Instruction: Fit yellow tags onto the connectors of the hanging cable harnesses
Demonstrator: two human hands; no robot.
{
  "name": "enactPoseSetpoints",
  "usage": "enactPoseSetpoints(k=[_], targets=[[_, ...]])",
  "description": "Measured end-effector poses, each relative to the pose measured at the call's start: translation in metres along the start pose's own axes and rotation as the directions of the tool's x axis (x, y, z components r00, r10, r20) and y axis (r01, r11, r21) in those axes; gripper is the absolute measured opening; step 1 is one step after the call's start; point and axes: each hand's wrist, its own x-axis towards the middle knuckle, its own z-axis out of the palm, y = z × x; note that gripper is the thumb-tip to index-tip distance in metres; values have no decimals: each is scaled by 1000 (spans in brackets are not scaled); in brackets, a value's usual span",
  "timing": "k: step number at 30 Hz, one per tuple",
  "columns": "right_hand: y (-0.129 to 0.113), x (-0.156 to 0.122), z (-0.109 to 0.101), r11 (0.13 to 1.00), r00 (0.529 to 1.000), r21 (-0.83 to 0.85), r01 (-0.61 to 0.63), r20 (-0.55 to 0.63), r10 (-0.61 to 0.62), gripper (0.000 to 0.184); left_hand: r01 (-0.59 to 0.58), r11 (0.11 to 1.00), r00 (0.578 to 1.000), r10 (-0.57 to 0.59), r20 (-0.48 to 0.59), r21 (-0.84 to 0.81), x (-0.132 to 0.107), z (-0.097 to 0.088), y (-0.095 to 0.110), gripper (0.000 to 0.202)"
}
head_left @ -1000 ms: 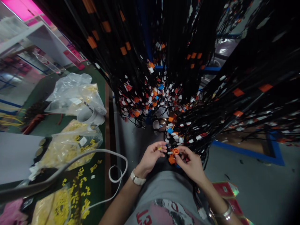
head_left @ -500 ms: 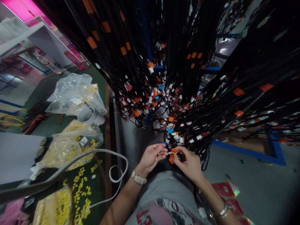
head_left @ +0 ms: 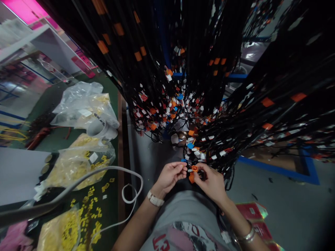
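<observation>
Between the thumb and fingers of my right hand [head_left: 209, 179] is an orange connector [head_left: 194, 168], its open face turned up and toward my left hand. A second orange connector [head_left: 192, 178] hangs just below it. My left hand [head_left: 169, 177] is closed in a pinch a short way left of the connector, not touching it. A tiny yellow piece [head_left: 182, 166] shows at its fingertips, too small to make out clearly. Beyond both hands hang black wire harnesses [head_left: 222, 134] with white, blue and orange connectors at their ends. A blue connector [head_left: 190, 145] is among the nearest.
On the green tabletop at left lie clear bags of yellow pieces [head_left: 75, 164], loose yellow pieces [head_left: 90, 212] and a white cup [head_left: 102, 130]. A grey cable [head_left: 104, 169] loops toward my left arm. Red boxes [head_left: 252, 211] lie low at right. A blue frame [head_left: 282, 170] edges a cardboard surface.
My left hand has shifted very slightly, with its fingers curled a little more around the yellow piece. My right hand and the orange connector stay almost where they were.
</observation>
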Motion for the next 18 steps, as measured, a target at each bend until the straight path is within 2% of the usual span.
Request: enactPoseSetpoints(k=[6,12,18], targets=[[1,0,1,1000,1000,-4,-10,1,10,18,7,1000,1000,-7,16,-19,1,-1,0,25],[1,1,1,1000,1000,1,-2,-3,2,18,26,1000,999,-26,-31,8,1,1,0,28],[4,-1,2,1000,1000,21,11,6,-11,17,-2,1000,997,4,-78,22,1,6,-2,25]])
